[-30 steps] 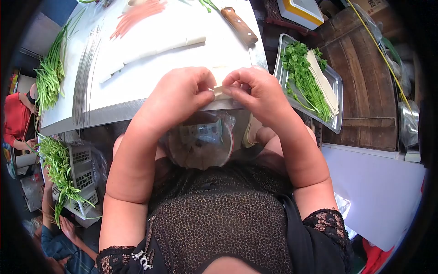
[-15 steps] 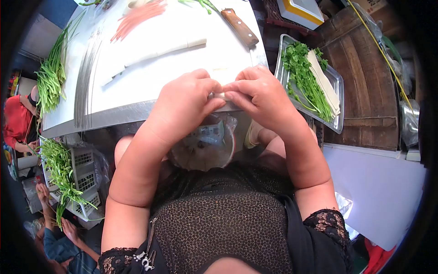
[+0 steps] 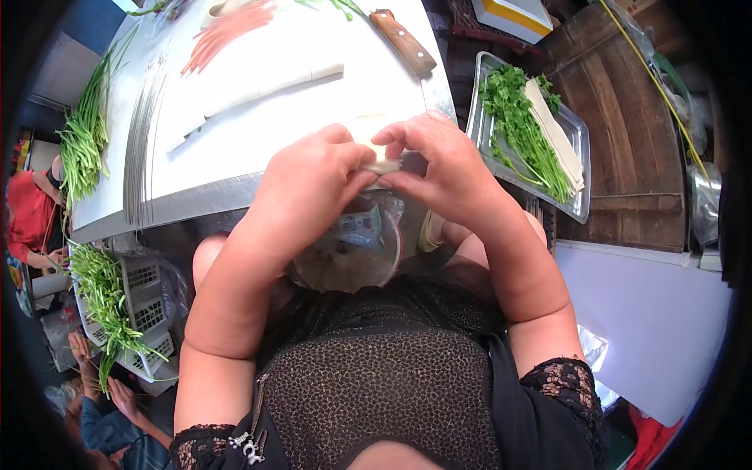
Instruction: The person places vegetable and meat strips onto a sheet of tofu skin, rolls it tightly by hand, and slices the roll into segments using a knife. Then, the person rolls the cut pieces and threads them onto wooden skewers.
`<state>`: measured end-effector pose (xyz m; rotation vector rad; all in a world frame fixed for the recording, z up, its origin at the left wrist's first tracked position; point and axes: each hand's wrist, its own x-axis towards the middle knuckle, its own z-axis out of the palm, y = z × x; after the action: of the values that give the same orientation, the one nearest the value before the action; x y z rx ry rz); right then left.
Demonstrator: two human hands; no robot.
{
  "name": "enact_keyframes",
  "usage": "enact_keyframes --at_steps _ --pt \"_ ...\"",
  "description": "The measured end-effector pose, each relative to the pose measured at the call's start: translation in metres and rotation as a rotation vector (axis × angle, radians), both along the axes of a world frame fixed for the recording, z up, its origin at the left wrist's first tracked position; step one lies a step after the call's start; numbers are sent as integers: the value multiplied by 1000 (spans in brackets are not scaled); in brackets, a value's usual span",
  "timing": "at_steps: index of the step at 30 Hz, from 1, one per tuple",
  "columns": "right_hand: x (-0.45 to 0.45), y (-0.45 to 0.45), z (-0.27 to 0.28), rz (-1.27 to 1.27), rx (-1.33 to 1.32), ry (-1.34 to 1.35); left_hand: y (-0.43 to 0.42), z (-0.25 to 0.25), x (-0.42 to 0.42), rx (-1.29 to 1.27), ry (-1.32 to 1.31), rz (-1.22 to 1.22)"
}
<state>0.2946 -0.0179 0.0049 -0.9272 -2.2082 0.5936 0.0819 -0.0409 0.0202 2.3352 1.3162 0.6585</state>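
At the table's near edge, my left hand (image 3: 325, 168) pinches a small pale roll (image 3: 382, 166) between thumb and fingers; it looks like rolled tofu skin. My right hand (image 3: 439, 160) is at the roll's right end, thumb and forefinger parted around it, the thumb close to its underside. A small pale piece (image 3: 372, 125) lies just beyond the fingers. Farther up the white tabletop is a long stack of pale tofu-skin strips (image 3: 274, 90). Thin metal skewers (image 3: 141, 149) lie in a bundle to the left. The fingers partly hide the roll.
Pinkish-red strips (image 3: 227, 35) and a wooden-handled knife (image 3: 403, 43) lie at the back. Right stands a metal tray (image 3: 583, 141) with leafy herbs (image 3: 517, 117) and pale sheets (image 3: 554, 133). Green stalks (image 3: 82, 141) lie left, above a white basket (image 3: 145, 290). Two other people work at left.
My right thumb and forefinger have spread apart from their pinch, showing more of the roll. My left hand keeps its grip. The whole view has shifted slightly.
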Motion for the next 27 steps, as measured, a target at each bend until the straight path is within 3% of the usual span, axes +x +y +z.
enact_keyframes --at_steps 11,13,27 --pt "1 -1 5 -25 -129 -29 4 1 -2 -115 -28 -10" --pt "5 3 1 9 -21 -45 5 -1 -3 -61 -18 -25" --pt "5 10 -1 3 -1 -130 5 -2 -1 -60 -26 41"
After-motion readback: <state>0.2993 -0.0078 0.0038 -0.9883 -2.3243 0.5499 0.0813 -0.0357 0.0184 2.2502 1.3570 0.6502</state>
